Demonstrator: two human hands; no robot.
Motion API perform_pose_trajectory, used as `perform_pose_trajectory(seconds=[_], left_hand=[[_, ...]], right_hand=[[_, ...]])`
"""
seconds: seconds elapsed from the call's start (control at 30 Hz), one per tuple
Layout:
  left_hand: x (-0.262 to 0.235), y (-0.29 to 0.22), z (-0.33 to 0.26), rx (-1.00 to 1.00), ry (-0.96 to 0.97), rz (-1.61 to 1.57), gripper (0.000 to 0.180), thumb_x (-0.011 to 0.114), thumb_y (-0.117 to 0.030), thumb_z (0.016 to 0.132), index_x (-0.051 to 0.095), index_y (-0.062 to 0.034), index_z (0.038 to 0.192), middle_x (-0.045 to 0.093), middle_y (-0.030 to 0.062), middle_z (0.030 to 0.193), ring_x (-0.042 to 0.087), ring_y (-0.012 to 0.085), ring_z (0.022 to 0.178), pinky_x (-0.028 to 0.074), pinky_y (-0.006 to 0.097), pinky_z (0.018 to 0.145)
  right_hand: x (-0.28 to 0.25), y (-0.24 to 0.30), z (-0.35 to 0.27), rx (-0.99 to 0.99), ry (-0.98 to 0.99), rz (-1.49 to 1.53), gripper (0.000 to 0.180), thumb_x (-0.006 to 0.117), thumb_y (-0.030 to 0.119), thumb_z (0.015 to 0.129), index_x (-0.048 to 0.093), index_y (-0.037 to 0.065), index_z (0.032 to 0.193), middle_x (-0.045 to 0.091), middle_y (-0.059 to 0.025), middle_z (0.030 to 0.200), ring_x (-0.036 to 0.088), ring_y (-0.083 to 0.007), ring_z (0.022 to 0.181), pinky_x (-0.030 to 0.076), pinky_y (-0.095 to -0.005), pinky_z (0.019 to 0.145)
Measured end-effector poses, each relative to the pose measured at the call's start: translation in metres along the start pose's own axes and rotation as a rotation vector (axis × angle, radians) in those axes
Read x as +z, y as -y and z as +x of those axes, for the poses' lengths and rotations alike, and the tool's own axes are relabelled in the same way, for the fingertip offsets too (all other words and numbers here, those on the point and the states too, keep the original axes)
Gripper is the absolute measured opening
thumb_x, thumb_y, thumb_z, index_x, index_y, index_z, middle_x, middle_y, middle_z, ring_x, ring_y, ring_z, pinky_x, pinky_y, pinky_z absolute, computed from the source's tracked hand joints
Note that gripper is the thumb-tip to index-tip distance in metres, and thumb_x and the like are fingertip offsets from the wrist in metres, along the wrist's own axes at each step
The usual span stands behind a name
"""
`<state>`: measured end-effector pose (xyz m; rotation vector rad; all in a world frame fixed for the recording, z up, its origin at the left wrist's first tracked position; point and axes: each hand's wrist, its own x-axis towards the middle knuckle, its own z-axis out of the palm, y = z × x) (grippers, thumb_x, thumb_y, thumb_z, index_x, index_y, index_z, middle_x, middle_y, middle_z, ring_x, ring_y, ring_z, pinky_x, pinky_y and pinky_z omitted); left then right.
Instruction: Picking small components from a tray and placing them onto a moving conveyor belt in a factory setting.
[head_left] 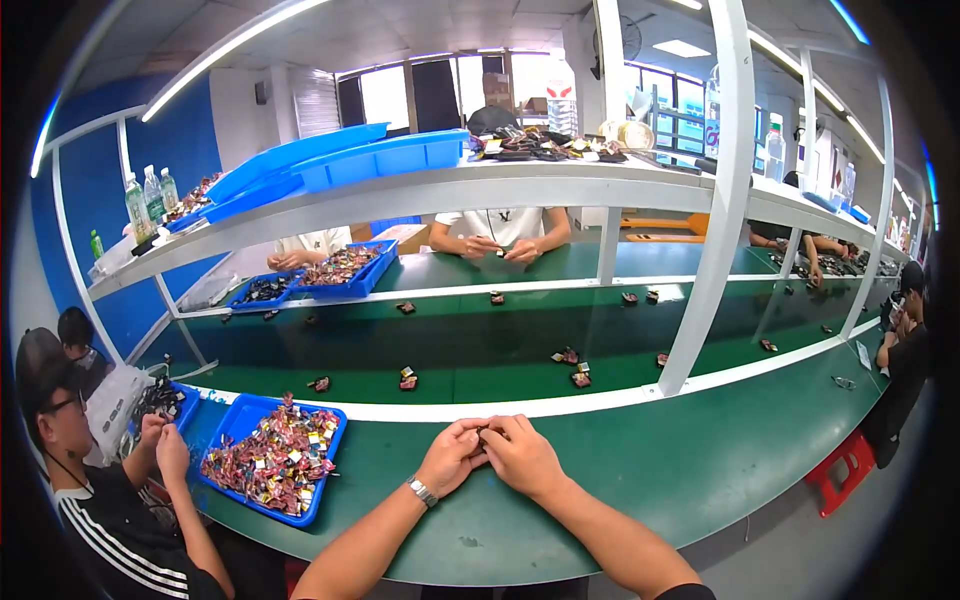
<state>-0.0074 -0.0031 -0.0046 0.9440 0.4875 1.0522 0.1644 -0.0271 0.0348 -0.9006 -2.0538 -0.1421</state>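
Note:
My left hand [452, 458] and my right hand [519, 455] meet over the green table [480, 520], fingers closed together round something small and dark. Most of that small thing is hidden by my fingers, so its kind does not show. A watch with a metal band [422, 491] is on my left wrist. Left of my hands stands a blue tray [330, 472] heaped with small dark-red wrapped parts [270, 455] bearing white and yellow bits. A tiny dark scrap [469, 541] lies on the table between my forearms.
Beyond a white rail, a conveyor belt [500, 345] carries scattered small parts [581, 379]. A white post [705, 230] and overhead shelf [440, 195] stand ahead. A co-worker [120, 510] sits close at left; another person's hands [500, 248] work across the belt. A red stool [842, 472] stands right.

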Motion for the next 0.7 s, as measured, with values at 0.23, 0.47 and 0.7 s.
perform_pose_trajectory(seconds=[0.23,0.47,0.7], left_hand=[[0.001,-0.001,0.000,-0.009,0.004,-0.008,0.029,0.053,-0.016,0.098,0.049,-0.0050,0.125,0.055,0.0089,0.123,0.054,0.0215,0.116,0.044,0.044,0.103],[-0.001,-0.002,0.000,-0.002,0.005,-0.007,0.029,0.052,-0.016,0.099,0.050,-0.0048,0.125,0.055,0.0084,0.126,0.054,0.0204,0.116,0.046,0.042,0.102],[0.000,-0.002,-0.001,0.012,0.008,0.006,0.029,0.053,-0.016,0.098,0.050,-0.0052,0.125,0.054,0.0092,0.130,0.054,0.0209,0.117,0.046,0.043,0.102]], right_hand=[[0.004,-0.004,-0.002,-0.017,-0.051,-0.050,0.017,0.064,0.006,0.073,0.062,0.005,0.090,0.059,-0.0058,0.097,0.058,-0.0235,0.087,0.054,-0.0335,0.070],[0.009,-0.002,-0.004,-0.020,-0.078,-0.107,0.014,0.064,0.007,0.074,0.062,0.005,0.088,0.061,-0.0070,0.097,0.060,-0.0236,0.087,0.055,-0.0329,0.069],[0.012,-0.007,-0.007,0.024,-0.057,-0.080,0.013,0.064,0.008,0.076,0.063,0.007,0.089,0.063,-0.0084,0.102,0.062,-0.0251,0.091,0.056,-0.0324,0.072]])
